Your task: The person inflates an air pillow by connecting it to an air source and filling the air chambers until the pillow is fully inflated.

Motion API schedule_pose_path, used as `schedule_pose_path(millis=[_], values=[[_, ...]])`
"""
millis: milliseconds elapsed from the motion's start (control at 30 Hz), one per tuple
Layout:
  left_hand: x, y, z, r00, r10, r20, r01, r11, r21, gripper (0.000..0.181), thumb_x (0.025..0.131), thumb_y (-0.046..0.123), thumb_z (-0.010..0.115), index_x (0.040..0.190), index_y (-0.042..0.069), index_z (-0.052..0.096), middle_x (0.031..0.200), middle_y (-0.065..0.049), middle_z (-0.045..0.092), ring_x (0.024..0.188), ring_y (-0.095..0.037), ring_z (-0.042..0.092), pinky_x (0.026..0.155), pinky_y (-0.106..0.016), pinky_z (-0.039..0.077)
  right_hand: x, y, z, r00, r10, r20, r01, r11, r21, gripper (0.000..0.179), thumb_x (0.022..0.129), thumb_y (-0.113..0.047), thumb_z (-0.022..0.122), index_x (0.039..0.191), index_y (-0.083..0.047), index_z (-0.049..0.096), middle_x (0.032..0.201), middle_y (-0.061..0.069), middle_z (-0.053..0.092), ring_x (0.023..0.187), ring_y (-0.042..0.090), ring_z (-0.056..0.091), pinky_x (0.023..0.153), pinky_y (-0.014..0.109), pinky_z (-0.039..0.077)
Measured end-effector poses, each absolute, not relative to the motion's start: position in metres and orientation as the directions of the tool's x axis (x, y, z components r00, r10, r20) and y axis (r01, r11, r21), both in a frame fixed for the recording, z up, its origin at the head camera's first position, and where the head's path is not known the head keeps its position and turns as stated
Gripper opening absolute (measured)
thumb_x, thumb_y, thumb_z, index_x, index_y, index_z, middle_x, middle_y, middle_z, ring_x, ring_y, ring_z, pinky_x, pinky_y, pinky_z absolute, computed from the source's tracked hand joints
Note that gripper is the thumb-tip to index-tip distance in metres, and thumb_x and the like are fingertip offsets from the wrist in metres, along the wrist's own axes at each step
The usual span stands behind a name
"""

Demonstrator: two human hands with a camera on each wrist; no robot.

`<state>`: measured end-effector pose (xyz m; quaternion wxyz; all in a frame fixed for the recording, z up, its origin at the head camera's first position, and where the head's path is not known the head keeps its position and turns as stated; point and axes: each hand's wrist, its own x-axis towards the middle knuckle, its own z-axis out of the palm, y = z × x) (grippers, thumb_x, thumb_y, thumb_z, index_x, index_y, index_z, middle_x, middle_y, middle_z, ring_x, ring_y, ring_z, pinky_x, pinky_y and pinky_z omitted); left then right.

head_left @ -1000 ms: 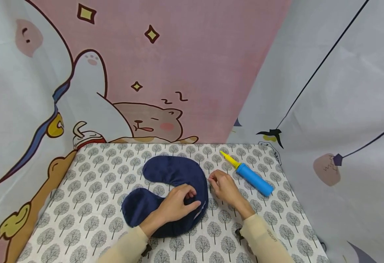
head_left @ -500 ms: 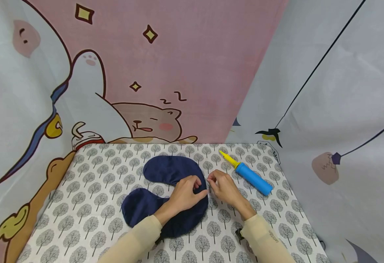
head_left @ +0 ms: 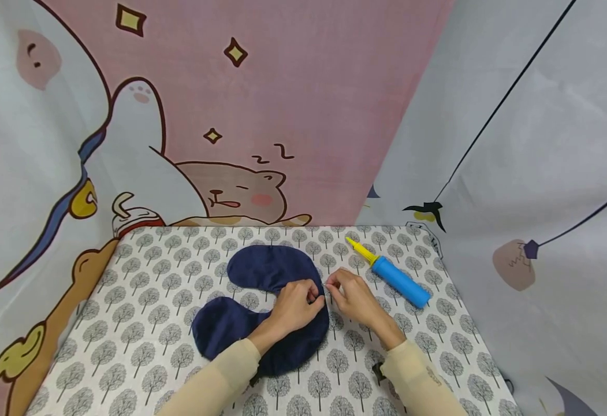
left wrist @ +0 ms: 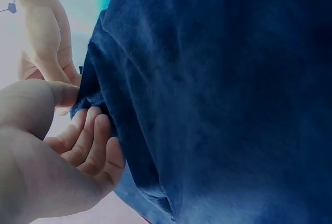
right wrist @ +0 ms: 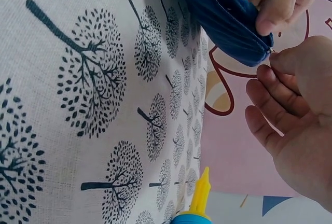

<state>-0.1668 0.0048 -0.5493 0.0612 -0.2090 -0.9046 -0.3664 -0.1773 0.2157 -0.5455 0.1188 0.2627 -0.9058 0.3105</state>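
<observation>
A navy plush U-shaped neck pillow [head_left: 277, 266] lies on the table, its open end to the left. My left hand [head_left: 294, 306] reaches over its right side and pinches the fabric at the outer edge between thumb and curled fingers, as the left wrist view shows. Just right of that edge, my right hand [head_left: 354, 297] pinches a small zipper pull [right wrist: 271, 51] between thumb and forefinger. In the right wrist view the zipper [right wrist: 223, 6] runs along the pillow's side up to the pull. Fingertips partly hide the pull.
A blue hand pump [head_left: 401, 281] with a yellow nozzle [head_left: 361, 249] lies to the right of my right hand. The tablecloth [head_left: 147, 323] has a tree print. Printed cloth walls [head_left: 334, 115] stand behind and beside the table.
My left hand has moved right to the pillow's outer edge and now grips it. A pale strip along that edge no longer shows. The right hand has barely shifted.
</observation>
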Motion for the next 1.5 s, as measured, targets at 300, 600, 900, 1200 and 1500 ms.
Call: schedule_pose_path(millis=[300, 600, 900, 1200, 1500], values=[[-0.166, -0.002, -0.552, -0.877, 0.393, 0.275, 0.471, 0.602, 0.645, 0.013, 0.100, 0.013, 0.080, 0.088, 0.015, 0.075, 0.080, 0.003, 0.074, 0.068, -0.004, 0.062, 0.065, -0.021, 0.050, -0.179, 0.217, -0.553, -0.812, -0.394, 0.431, -0.572, 0.688, -0.447, 0.012, 0.103, -0.001, 0.079, 0.099, -0.011, 0.072, 0.093, 0.003, 0.072, 0.080, 0.012, 0.065, 0.073, 0.031, 0.057], [-0.163, -0.005, -0.547, -0.868, 0.426, 0.256, 0.480, 0.585, 0.654, 0.014, 0.100, 0.015, 0.078, 0.087, 0.016, 0.073, 0.081, 0.005, 0.074, 0.070, 0.000, 0.061, 0.067, -0.020, 0.051, -0.189, 0.216, -0.554, -0.832, -0.338, 0.441, -0.526, 0.734, -0.431, 0.007, 0.106, -0.004, 0.077, 0.101, -0.007, 0.073, 0.094, 0.006, 0.073, 0.081, 0.017, 0.065, 0.073, 0.034, 0.057], [-0.161, -0.007, -0.543, -0.866, 0.432, 0.251, 0.477, 0.569, 0.670, 0.013, 0.101, 0.013, 0.075, 0.088, 0.015, 0.073, 0.082, 0.006, 0.073, 0.072, 0.000, 0.061, 0.069, -0.020, 0.051, -0.206, 0.212, -0.557, -0.832, -0.320, 0.452, -0.517, 0.743, -0.425, 0.008, 0.105, -0.002, 0.076, 0.100, -0.005, 0.072, 0.093, 0.009, 0.072, 0.081, 0.019, 0.065, 0.073, 0.036, 0.057], [-0.164, -0.013, -0.540, -0.866, 0.428, 0.258, 0.482, 0.576, 0.660, 0.007, 0.096, 0.011, 0.078, 0.091, 0.014, 0.074, 0.083, 0.004, 0.074, 0.073, -0.003, 0.063, 0.071, -0.021, 0.051, -0.211, 0.212, -0.559, -0.846, -0.317, 0.429, -0.503, 0.741, -0.445, 0.004, 0.105, -0.003, 0.077, 0.102, -0.005, 0.074, 0.095, 0.009, 0.075, 0.082, 0.021, 0.068, 0.074, 0.037, 0.059], [-0.176, -0.032, -0.536, -0.877, 0.413, 0.246, 0.465, 0.597, 0.654, 0.007, 0.093, 0.008, 0.078, 0.100, 0.008, 0.078, 0.087, 0.000, 0.075, 0.079, -0.010, 0.068, 0.074, -0.025, 0.054, -0.207, 0.217, -0.562, -0.837, -0.330, 0.436, -0.524, 0.711, -0.469, 0.004, 0.102, -0.004, 0.080, 0.104, -0.002, 0.076, 0.095, 0.011, 0.077, 0.085, 0.024, 0.073, 0.077, 0.040, 0.062]])
